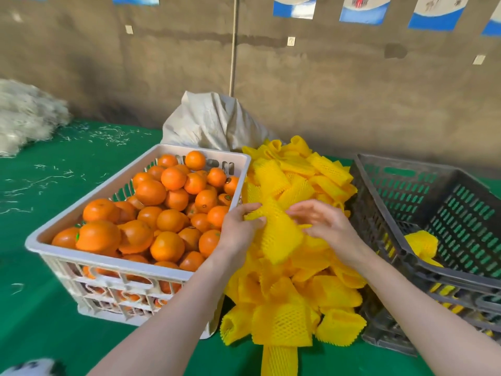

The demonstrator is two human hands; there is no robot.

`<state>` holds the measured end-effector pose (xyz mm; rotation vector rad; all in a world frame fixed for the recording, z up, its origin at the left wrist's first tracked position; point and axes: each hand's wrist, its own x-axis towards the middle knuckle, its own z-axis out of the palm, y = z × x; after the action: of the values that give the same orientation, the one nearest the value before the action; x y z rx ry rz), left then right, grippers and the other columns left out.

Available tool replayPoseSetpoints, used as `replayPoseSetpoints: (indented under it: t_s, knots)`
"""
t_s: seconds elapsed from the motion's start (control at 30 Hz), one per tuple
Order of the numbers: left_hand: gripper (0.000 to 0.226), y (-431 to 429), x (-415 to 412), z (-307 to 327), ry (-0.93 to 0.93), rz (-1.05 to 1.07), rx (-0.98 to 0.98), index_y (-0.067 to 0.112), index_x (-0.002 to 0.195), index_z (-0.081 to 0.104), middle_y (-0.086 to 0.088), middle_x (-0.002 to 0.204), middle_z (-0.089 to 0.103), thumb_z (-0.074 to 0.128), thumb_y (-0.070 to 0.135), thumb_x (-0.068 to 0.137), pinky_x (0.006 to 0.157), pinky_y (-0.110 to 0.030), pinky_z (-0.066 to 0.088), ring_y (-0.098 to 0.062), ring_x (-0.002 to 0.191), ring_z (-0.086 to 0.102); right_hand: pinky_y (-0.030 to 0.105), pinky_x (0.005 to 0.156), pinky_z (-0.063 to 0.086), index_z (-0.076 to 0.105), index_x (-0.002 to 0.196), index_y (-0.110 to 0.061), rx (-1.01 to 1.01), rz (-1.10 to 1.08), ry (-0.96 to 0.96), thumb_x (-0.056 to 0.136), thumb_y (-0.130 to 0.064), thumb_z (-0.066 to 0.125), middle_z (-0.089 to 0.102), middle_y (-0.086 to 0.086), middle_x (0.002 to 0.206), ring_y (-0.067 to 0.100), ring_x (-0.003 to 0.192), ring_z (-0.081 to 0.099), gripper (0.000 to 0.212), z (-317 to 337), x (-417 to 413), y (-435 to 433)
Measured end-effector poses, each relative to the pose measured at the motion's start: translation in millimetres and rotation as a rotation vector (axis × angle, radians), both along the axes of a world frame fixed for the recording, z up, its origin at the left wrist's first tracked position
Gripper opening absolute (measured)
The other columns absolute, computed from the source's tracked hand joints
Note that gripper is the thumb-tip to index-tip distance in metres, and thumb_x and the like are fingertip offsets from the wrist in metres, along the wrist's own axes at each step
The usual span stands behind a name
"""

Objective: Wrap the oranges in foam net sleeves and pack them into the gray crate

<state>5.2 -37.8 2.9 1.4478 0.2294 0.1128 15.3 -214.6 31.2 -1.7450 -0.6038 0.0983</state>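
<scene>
R side of gray crate [393, 191] off-frame; right hand [322, 221] blurry

wall [339, 85]: brown, stained, rising right behind the sack [211, 123]
cord [233, 44]: hanging down the wall, ending just above the sack
posters [364, 8]: blue-white, hanging high above the sack
paper tags [291, 41]: sticking to the wall above the sack
green surface [54, 226]: spreading left of and in front of the sack
white shreds [108, 132]: lying scattered left of the sack
fibre heap [24, 118]: sitting far left of the sack
</scene>
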Motion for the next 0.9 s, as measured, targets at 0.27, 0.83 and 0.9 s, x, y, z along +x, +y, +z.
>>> replayPoseSetpoints:
  t_s: [0.27, 0.83, 0.9]
  knots:
    - [0.027, 34, -8, 2, -0.257, -0.041, 0.233, 0.021, 0.103, 0.063, 0.005, 0.102, 0.064, 0.073, 0.007, 0.081, 0.077, -0.018, 0.049, -0.012, 0.099, 0.06, 0.007, 0.064, 0.036, 0.066, 0.102, -0.019, -0.306, -0.125, -0.276, 0.084, -0.008, 0.067, 0.062, -0.007, 0.092, -0.009, 0.069, 0.051, 0.021, 8, 21, 59]
    - [0.044, 142, 26, -31, 0.53, -0.446, 1.815, 0.011, 0.125, 0.054, -0.012, 0.117, 0.05, 0.062, 0.02, 0.083, 0.107, -0.052, 0.026, -0.035, 0.122, 0.042, 0.004, 0.06, 0.039, 0.063, 0.1, -0.015, -0.354, -0.033, -0.247, 0.078, -0.009, 0.073, 0.056, -0.019, 0.08, -0.017, 0.064, 0.052, 0.025, 10, 28, 91]
    - [0.035, 143, 26, -29, 0.497, -0.429, 1.792, 0.013, 0.112, 0.058, 0.001, 0.085, 0.05, 0.063, 0.017, 0.078, 0.109, -0.06, 0.017, -0.03, 0.109, 0.05, 0.006, 0.065, 0.043, 0.063, 0.104, -0.019, -0.356, -0.003, -0.17, 0.075, -0.008, 0.077, 0.059, -0.019, 0.089, -0.011, 0.073, 0.056, 0.034, 13, 27, 87]
